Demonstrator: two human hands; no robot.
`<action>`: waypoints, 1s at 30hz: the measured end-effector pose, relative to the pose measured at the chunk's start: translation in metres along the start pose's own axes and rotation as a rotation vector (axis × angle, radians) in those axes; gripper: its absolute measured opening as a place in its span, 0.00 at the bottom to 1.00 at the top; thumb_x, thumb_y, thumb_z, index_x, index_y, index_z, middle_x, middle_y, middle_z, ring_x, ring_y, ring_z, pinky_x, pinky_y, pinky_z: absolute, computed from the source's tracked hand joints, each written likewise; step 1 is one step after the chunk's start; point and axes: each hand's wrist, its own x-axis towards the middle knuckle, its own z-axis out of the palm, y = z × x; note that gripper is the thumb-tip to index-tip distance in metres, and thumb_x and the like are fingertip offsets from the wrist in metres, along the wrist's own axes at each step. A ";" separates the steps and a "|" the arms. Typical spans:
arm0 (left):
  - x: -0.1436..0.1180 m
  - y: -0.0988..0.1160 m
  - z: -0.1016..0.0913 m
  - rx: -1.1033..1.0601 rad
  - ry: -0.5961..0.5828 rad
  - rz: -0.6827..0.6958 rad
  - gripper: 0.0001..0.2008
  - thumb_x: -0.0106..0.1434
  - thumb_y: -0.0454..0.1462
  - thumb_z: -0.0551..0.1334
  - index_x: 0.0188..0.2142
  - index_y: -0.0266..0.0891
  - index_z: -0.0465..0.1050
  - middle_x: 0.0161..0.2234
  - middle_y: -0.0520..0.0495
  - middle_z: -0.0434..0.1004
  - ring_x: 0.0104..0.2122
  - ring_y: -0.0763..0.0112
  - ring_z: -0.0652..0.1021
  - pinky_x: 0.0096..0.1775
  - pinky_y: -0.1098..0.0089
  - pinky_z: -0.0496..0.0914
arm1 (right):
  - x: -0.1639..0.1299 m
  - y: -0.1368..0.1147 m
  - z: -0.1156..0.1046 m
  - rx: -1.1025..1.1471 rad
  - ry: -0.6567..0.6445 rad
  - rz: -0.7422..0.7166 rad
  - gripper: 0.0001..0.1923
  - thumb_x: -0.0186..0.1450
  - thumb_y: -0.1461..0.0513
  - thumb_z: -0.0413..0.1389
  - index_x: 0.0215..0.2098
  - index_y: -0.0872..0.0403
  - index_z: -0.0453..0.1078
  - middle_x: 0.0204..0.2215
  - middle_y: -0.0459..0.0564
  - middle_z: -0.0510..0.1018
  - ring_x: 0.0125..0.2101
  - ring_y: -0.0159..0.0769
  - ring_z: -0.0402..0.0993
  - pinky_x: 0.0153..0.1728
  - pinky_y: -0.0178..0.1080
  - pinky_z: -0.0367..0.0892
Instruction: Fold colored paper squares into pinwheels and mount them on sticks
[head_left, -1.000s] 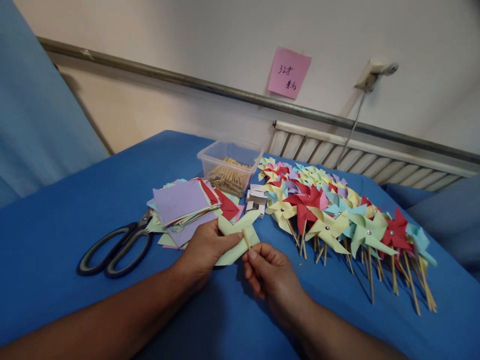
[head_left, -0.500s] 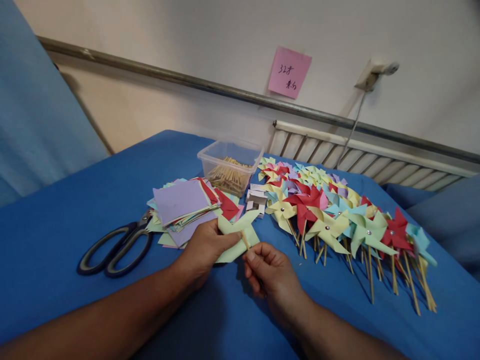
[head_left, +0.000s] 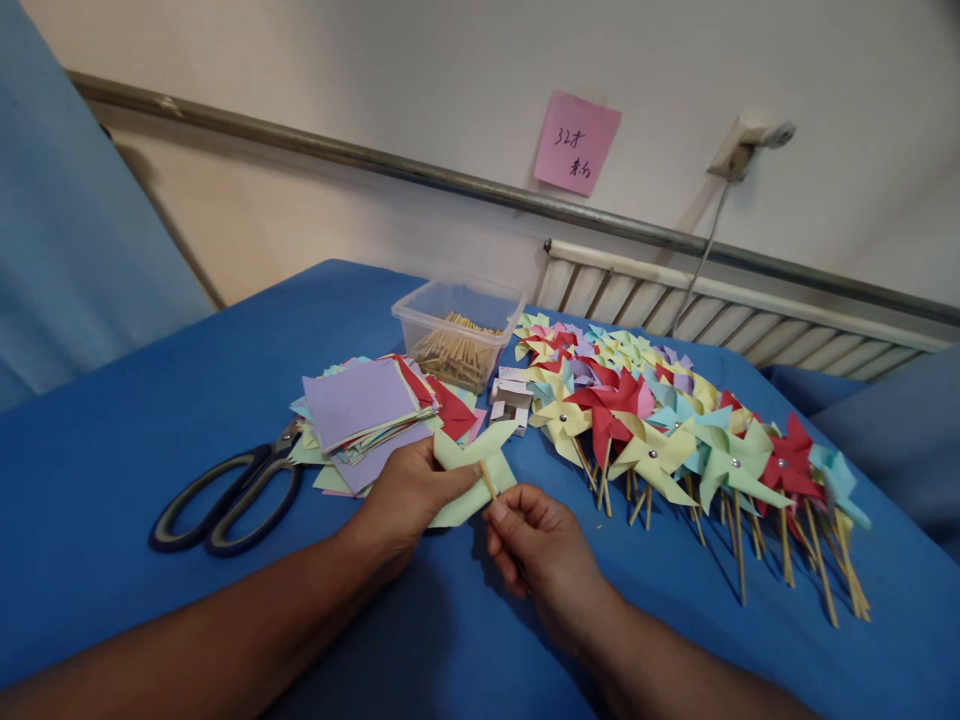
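Note:
Between my hands is a pale green paper pinwheel, its back turned up toward me. My left hand is closed on the paper from the left, with the thumb lying over its middle by the stick's upper end. My right hand pinches the thin wooden stick, which lies across the back of the pinwheel; its lower part is hidden in my fingers. Just beyond my left hand lies a pile of coloured paper sheets, purple on top.
Scissors with dark handles lie at the left, blades under the paper pile. Behind stand a clear plastic box of wooden sticks and a small white carton. Many finished pinwheels cover the right side of the blue table.
My hands stay in nearly the same place on the pinwheel and stick. The whole view has shifted very slightly.

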 end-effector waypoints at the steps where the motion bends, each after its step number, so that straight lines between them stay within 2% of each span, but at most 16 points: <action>1: 0.000 0.000 0.000 0.005 0.004 0.002 0.15 0.45 0.40 0.71 0.31 0.34 0.74 0.25 0.48 0.79 0.23 0.69 0.76 0.26 0.71 0.67 | 0.000 0.000 0.000 -0.009 -0.002 0.002 0.24 0.50 0.46 0.67 0.25 0.55 0.65 0.13 0.38 0.69 0.08 0.20 0.54 0.08 0.26 0.48; 11: 0.003 -0.004 -0.004 0.118 0.029 0.073 0.14 0.46 0.41 0.70 0.30 0.36 0.73 0.25 0.50 0.78 0.25 0.67 0.76 0.27 0.70 0.68 | 0.002 0.001 -0.003 -0.075 0.007 0.034 0.23 0.51 0.46 0.65 0.25 0.54 0.64 0.11 0.37 0.68 0.07 0.20 0.52 0.07 0.26 0.46; 19: 0.002 -0.003 -0.005 0.070 0.014 0.080 0.15 0.47 0.40 0.70 0.32 0.37 0.71 0.25 0.51 0.78 0.25 0.66 0.77 0.28 0.70 0.69 | 0.005 0.005 -0.004 -0.059 0.026 0.027 0.23 0.51 0.46 0.65 0.27 0.55 0.66 0.14 0.38 0.70 0.07 0.20 0.54 0.06 0.25 0.46; 24: 0.001 -0.003 -0.005 0.037 0.005 0.092 0.14 0.47 0.38 0.70 0.31 0.39 0.69 0.25 0.53 0.76 0.28 0.64 0.78 0.30 0.69 0.69 | 0.003 -0.003 -0.003 -0.071 -0.009 0.055 0.24 0.51 0.45 0.65 0.25 0.55 0.65 0.12 0.38 0.69 0.07 0.20 0.55 0.07 0.25 0.49; 30: 0.001 -0.003 -0.006 0.076 -0.011 0.118 0.13 0.52 0.42 0.68 0.31 0.38 0.69 0.25 0.52 0.76 0.25 0.68 0.76 0.29 0.69 0.68 | 0.002 -0.009 -0.001 -0.081 -0.018 0.095 0.27 0.47 0.43 0.66 0.24 0.55 0.63 0.09 0.37 0.67 0.07 0.21 0.55 0.07 0.25 0.51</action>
